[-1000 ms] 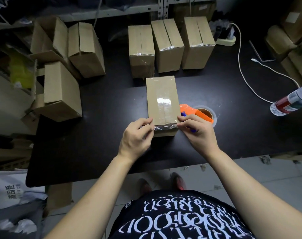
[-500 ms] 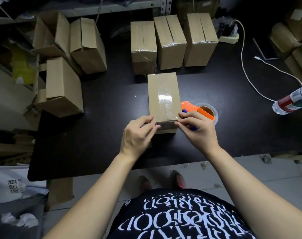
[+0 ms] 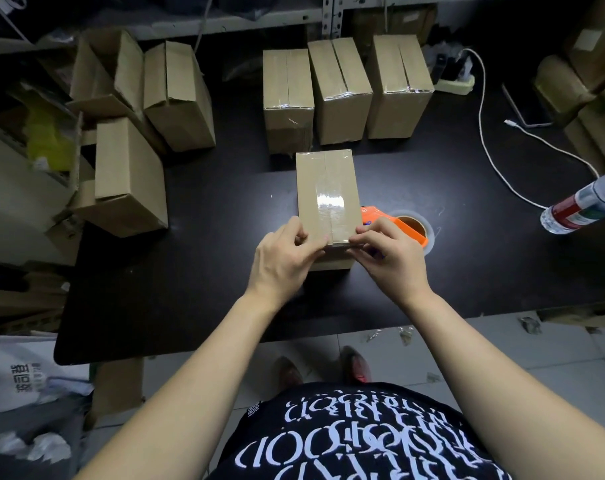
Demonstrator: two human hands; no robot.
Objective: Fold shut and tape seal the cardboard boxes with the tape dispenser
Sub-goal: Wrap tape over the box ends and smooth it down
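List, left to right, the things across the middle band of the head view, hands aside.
Plain brown cardboard box → tape-sealed brown cardboard box → orange plastic tape dispenser → clear plastic bottle with red label

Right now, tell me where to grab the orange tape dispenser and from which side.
Grip the orange body of the tape dispenser, probably from above on its right: it lies flat beside the box, whose wall blocks the left.
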